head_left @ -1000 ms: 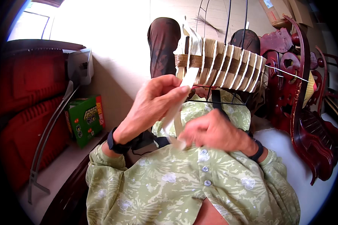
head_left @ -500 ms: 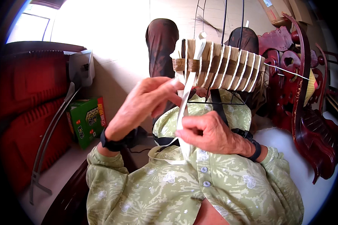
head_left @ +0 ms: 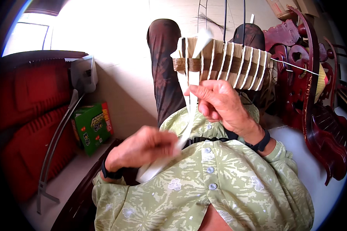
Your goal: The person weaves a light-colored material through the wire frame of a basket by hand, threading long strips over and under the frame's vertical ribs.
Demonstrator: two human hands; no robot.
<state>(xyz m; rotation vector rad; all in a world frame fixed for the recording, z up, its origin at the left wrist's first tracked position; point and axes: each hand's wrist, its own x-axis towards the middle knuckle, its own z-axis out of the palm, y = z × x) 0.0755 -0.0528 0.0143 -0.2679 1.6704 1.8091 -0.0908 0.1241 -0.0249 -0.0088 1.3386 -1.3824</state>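
Note:
A long white flat strip (head_left: 192,104) runs down from the woven piece, past both hands, and its tail lies against my shirt. My right hand (head_left: 221,102) pinches the strip just below the weave. My left hand (head_left: 144,146), blurred by motion, is closed on a lower part of the strip. The woven piece (head_left: 235,61) is a band of pale and brown strips bound with white cord around a black wire frame (head_left: 244,23). It rests above my lap, between my knees. At its upper left the strip curls over in a blurred loop (head_left: 204,36).
Dark red carved wooden furniture (head_left: 308,96) stands close on the right, with a white cord (head_left: 293,66) stretched to it from the weave. On the left are red panels (head_left: 34,88), a grey metal-legged stand (head_left: 56,142) and a green box (head_left: 92,127). Cardboard (head_left: 283,9) sits far right.
My left hand has moved down toward my waist, drawing the strip with it. My right hand has risen along the strip to just below the weave.

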